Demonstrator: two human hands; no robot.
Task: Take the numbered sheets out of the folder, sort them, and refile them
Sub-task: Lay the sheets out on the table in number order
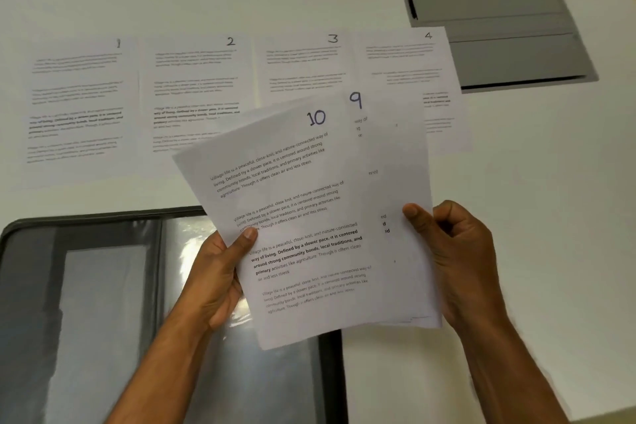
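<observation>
Sheets numbered 1 [77, 107], 2 [196, 79], 3 [303, 65] and 4 [406, 62] lie flat in a row on the white table. Above the table I hold a fanned stack. My left hand [220, 275] pinches sheet 10 [292, 217] on top, thumb on its printed face. My right hand [454, 258] grips the sheets behind it at their right edge; sheet 9 [389, 155] shows there. The open black folder [103, 303] with clear plastic sleeves lies at the lower left, partly under the held sheets.
A grey closed case [509, 27] lies on the table [516, 165] at the upper right, its near-left corner covered by sheet 4. Bare table surface stretches to the right of my hands. The table's near edge shows at the bottom right corner.
</observation>
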